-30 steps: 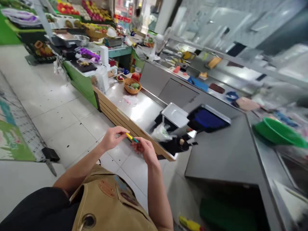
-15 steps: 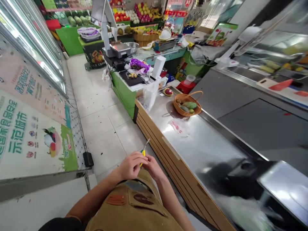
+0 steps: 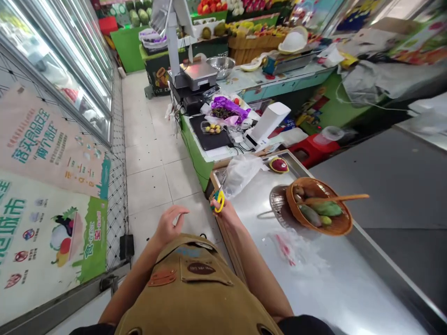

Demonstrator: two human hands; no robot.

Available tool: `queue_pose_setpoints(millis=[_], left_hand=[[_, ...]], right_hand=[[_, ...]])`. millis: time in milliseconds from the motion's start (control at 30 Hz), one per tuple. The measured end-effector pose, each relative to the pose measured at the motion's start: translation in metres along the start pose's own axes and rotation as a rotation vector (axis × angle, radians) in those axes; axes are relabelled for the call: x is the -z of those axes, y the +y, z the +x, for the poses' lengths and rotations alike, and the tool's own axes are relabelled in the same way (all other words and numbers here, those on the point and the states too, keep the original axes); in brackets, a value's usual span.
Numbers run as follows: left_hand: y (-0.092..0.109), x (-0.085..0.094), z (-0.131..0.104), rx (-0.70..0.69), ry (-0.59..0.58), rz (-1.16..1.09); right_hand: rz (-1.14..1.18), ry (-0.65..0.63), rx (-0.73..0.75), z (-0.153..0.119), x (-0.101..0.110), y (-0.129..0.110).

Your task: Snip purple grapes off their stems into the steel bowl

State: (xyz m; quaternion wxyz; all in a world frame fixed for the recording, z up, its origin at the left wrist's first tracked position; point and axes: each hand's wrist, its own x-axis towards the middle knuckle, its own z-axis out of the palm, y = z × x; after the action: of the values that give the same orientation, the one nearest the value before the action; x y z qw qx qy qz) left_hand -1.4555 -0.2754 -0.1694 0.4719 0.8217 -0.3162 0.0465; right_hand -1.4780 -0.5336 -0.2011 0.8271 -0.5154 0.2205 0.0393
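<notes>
Yellow-handled scissors (image 3: 220,201) with some teal on them are gripped in my right hand (image 3: 226,214), at the near left corner of the steel counter (image 3: 244,232). Just beyond the scissors lies a clear plastic bag (image 3: 242,174); their blades are hard to make out. My left hand (image 3: 171,225) is held before the brown apron (image 3: 195,298), fingers apart and nothing in them. To the right stands a wicker basket (image 3: 345,223) with green and brown produce.
A dark red fruit (image 3: 278,164) and a crumpled bag with red marks (image 3: 293,251) lie on the counter. Beyond are a white device (image 3: 270,123), a black mat (image 3: 209,139), a scale (image 3: 199,74) and a red stool (image 3: 314,149). A wire-mesh panel (image 3: 117,200) stands left.
My hands have separated. My right hand has carried the scissors forward and right towards the plastic bag, while my left hand has moved left and opened. The view has shifted closer to the counter's far end.
</notes>
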Motion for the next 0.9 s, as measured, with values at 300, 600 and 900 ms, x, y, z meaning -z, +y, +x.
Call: queue_pose_setpoints(millis=[300, 600, 900], left_hand=[[-0.158, 0.004, 0.139, 0.234, -0.077, -0.056], [-0.251, 0.015, 0.421, 0.082, -0.425, -0.135], [-0.266, -0.129, 0.659, 0.058, -0.546, 0.146]], right_hand=[[-0.126, 0.118, -0.016, 0.160, -0.023, -0.031], [-0.080, 0.387, 0.048, 0.249, -0.082, -0.076], [0.075, 0.633, 0.037, 0.315, -0.057, -0.111]])
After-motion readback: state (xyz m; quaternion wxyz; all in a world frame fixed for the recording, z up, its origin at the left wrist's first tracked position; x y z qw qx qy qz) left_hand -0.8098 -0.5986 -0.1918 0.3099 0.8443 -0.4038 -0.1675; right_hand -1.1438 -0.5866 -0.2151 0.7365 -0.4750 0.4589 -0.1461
